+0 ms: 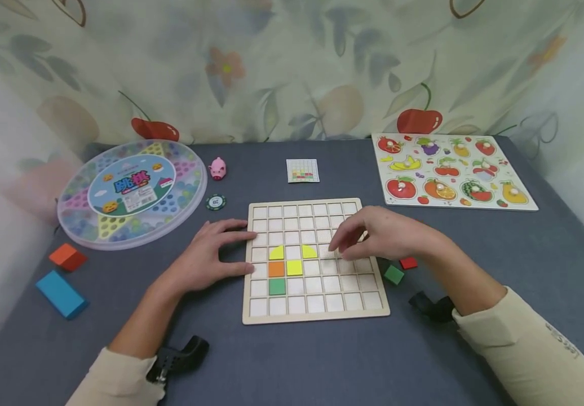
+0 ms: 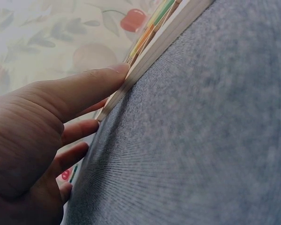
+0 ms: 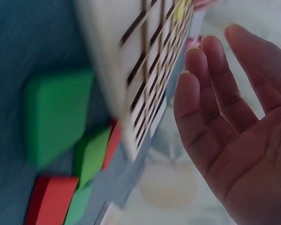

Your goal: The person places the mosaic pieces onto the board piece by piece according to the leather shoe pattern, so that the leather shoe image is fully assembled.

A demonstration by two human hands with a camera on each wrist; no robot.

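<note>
A wooden grid board [image 1: 315, 320] lies on the dark cloth. In its cells sit an orange square tile [image 1: 276, 269], a yellow square tile [image 1: 294, 267], a green square tile [image 1: 277, 287] and two yellow round-edged tiles [image 1: 309, 251]. At the board's left edge my left hand [image 1: 206, 254] is spread, its thumb and fingertips touching the rim [image 2: 147, 58]. Over the right part of the board hovers my right hand [image 1: 375, 232], fingers loosely bent. Nothing shows between its fingers [image 3: 187, 93] in the right wrist view.
Green blocks [image 3: 61, 115] and red blocks [image 3: 51, 199] lie right of the board. Behind it are a pattern card [image 1: 302, 171] and a fruit puzzle [image 1: 454, 200]. Leftward lie a round game box [image 1: 193, 211], pink pig [image 1: 217, 168], chip [image 1: 216, 202], orange block [image 1: 67, 257] and blue block [image 1: 62, 294].
</note>
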